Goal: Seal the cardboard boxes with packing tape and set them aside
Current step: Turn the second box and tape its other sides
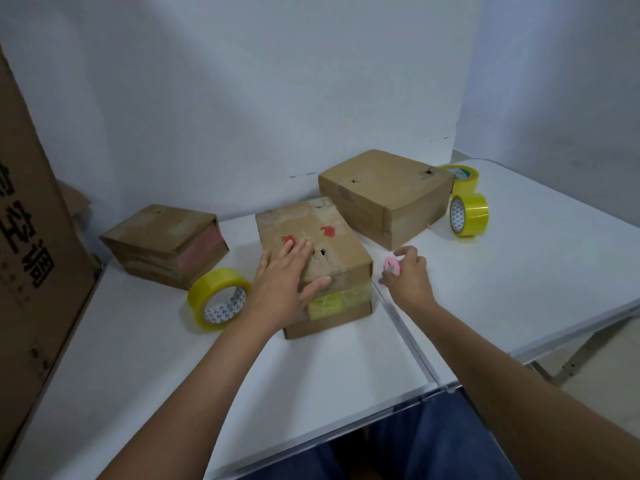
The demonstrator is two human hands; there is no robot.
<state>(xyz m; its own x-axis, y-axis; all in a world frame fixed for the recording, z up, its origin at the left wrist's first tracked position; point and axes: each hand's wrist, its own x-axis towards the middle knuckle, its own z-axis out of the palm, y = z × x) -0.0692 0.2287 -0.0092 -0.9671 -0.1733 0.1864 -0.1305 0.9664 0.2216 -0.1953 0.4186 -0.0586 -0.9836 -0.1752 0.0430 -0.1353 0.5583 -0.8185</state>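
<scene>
Three boxes (313, 242), three tape rolls (218, 299); left hand (284, 275) flat on box, right hand (407, 275) pinching pink cutter (391, 265)

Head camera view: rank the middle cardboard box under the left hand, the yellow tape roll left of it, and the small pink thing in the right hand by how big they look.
Largest to smallest:
1. Middle brown cardboard box
2. Yellow packing tape roll
3. Small pink round object, pinched in the right hand
</scene>
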